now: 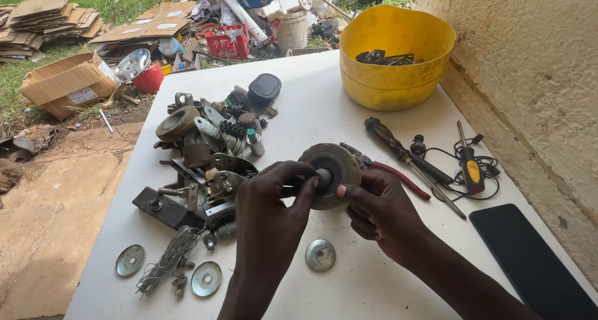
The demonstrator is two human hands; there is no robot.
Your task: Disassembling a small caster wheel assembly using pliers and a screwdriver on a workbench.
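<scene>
At the far left, off the table, flattened cardboard boxes point(59, 83) lay on grass and bare earth. On the white table point(311, 102), near the left edge, sat a round metal disc point(130, 260), then a tangle of thin wire point(167, 259) and a second disc point(206, 279). Beyond these lay a heap of worn caster parts point(202, 158), brackets and wheels mixed together, reaching towards the far side.

The left hand point(269, 214) was raised over the middle of the table, its fingers curled and pinching the hub at the centre of a grey caster wheel point(333, 170). The wheel stood on edge, off the table top, between both hands. A third disc point(320, 255) lay flat on the table just below them. The right hand point(381, 211) gripped the wheel's near right rim, thumb on its face and fingers closed behind it.

Right of the wheel lay red-handled pliers point(398, 175), partly hidden by it, then a black-handled screwdriver point(405, 155) and a yellow-handled screwdriver point(471, 164) on a loose black cable. A yellow tub point(398, 77) holding dark metal pieces stood at the far right, and a dark phone point(529, 258) lay flat at the near right, by the rough wall point(529, 65).
</scene>
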